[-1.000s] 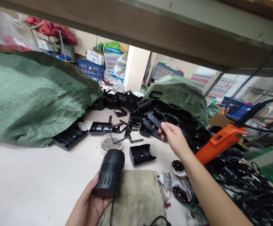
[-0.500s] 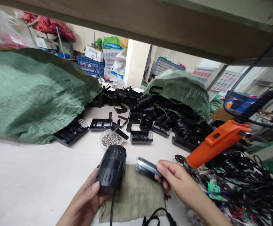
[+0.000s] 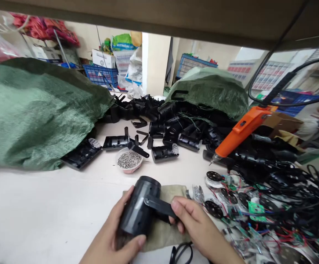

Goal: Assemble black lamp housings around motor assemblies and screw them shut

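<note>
My left hand is shut around a black ribbed cylindrical housing, low in the middle of the view. My right hand pinches a flat black bracket and holds its end against the housing. Under both hands lies a folded burlap cloth. Ahead of them stand a bowl of small screws and a black lamp housing. An orange electric screwdriver lies to the right, beyond my right hand.
Black plastic parts are heaped at the back beside green woven sacks. A tangle of wires and circuit boards covers the right side. A white table stretches left. A dark beam runs overhead.
My right hand has come back from the black parts pile with the bracket and now presses it against the housing. The housing has turned in my left hand. The view has tilted slightly.
</note>
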The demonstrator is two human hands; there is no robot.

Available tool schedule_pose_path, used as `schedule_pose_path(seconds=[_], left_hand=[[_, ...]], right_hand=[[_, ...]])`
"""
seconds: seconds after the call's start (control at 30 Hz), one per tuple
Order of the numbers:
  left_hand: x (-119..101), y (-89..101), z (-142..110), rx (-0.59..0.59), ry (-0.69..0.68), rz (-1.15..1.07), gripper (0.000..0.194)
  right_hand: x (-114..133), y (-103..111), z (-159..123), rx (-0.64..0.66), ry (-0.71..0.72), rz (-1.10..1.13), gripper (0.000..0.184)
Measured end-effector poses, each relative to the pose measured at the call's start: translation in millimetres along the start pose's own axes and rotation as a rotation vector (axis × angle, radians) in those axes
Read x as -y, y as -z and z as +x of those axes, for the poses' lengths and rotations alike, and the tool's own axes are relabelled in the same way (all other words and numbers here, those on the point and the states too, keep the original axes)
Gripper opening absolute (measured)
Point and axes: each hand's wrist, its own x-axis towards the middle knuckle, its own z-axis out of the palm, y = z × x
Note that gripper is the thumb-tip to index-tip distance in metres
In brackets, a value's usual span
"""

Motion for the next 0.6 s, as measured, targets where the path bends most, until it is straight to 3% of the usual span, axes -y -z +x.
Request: schedule_pose_path(seconds=[0.3, 0.6], left_hand=[[-9.6, -13.4, 0.3, 0.105, -0.117, 0.303, 0.091], [-13.5, -5.1, 6.4, 0.182, -0.016, 0.218, 0.087]], right_hand=[[-11.2, 0.4, -1.0, 0.062, 0.036, -0.165, 0.048], [-3.7, -0.4, 1.1, -0.087, 0.009, -0.224, 0.043]])
